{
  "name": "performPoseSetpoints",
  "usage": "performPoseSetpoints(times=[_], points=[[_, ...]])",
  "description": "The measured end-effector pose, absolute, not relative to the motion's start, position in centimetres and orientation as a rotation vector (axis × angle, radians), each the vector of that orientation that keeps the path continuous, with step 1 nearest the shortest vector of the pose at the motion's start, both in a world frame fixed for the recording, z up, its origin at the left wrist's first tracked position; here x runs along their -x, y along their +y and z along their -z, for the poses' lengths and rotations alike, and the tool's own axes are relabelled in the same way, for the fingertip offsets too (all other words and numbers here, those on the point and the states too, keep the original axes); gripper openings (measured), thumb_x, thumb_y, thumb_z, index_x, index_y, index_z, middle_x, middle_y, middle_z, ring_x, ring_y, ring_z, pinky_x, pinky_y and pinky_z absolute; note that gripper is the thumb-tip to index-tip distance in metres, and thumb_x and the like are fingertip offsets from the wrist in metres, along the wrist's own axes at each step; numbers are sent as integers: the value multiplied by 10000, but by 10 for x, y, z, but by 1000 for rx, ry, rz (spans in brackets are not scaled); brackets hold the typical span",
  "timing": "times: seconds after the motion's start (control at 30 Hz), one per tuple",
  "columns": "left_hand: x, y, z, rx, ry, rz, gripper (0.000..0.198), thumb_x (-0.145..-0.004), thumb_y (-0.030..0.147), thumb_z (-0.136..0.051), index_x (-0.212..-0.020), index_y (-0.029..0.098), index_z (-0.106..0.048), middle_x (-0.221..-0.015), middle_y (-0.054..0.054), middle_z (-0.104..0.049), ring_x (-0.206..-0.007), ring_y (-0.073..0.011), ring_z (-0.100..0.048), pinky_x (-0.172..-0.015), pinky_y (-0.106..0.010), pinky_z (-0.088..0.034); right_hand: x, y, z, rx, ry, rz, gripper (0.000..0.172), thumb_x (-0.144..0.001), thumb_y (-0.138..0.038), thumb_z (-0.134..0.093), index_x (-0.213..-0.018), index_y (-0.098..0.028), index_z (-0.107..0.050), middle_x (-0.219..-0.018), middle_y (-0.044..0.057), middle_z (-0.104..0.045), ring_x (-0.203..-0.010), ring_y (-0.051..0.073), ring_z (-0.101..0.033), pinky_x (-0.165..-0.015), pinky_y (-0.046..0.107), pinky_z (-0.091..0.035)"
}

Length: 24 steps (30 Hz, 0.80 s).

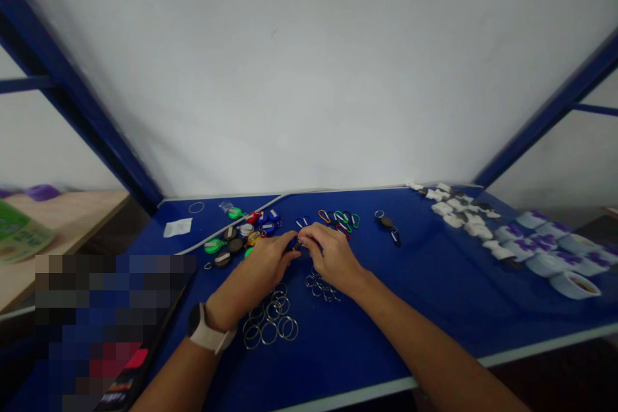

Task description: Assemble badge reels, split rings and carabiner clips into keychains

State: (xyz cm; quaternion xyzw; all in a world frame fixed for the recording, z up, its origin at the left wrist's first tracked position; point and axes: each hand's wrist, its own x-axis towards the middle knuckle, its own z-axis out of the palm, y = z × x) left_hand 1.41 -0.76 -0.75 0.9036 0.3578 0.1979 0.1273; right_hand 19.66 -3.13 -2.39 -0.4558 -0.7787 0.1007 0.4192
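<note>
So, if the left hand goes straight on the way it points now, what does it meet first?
Probably the right hand, its fingers just ahead of the left hand; depth is unclear.

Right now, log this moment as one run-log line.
left hand: holds small blue piece | right hand: at metal ring | near: key rings, colored carabiners

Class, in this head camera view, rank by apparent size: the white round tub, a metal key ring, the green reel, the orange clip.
Largest to smallest:
1. White round tub
2. Metal key ring and green reel: alike, ring nearer camera, unranked
3. Orange clip
</note>
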Motion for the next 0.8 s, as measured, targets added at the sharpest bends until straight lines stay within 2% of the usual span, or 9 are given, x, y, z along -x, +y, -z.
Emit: performPoseSetpoints(times=[0.17, 0.37, 0.5, 0.67, 0.8], points=[[-15, -8, 15, -2685, 1065, -625, 203, -965, 195, -550, -1163, 156, -577, -1055, -112, -712, -910, -258, -687, -805, -379, -523, -193, -32, 27, 1184, -2016, -125, 231, -1004, -140, -375, -957, -179, -598, -871, 79, -630, -821, 198, -605, -778, 322, -485], [-19, -2, 30, -2667, 1078, -676, 225, -976, 205, -528, -1189, 136, -556, -1042, -134, -715, -880, -261, -695, -788, -377, -528, -189, -30, 31, 1215, -2102, 77, 257, -1011, -117, -344, -955, -159, -592, -869, 96, -618, -797, 219, -575, -757, 347, -477], [-20, -1, 31, -2644, 1078, -675, 167, -987, 230, -514, -1117, 147, -580, -986, -114, -715, -844, -248, -697, -770, -368, -534, -189, -31, 31, 1199, -2176, 163, 280, -1003, -91, -335, -968, -153, -605, -886, 108, -620, -798, 229, -555, -765, 362, -472], [-15, -1, 31, -2653, 1115, -700, 201, -979, 244, -534, -1157, 159, -575, -1030, -111, -710, -925, -260, -692, -820, -383, -536, -186, -31, 30, 1192, -2089, -14, 212, -995, -109, -399, -998, -180, -599, -910, 84, -633, -856, 217, -593, -815, 351, -483], [-14, -1, 32, -2658, 1144, -740, 262, -977, 246, -543, -1224, 159, -548, -1107, -129, -701, -993, -269, -680, -878, -409, -528, -185, -32, 28, 1212, -1913, -211, 98, -956, -139, -505, -964, -198, -583, -895, 56, -628, -844, 192, -607, -785, 317, -485]])
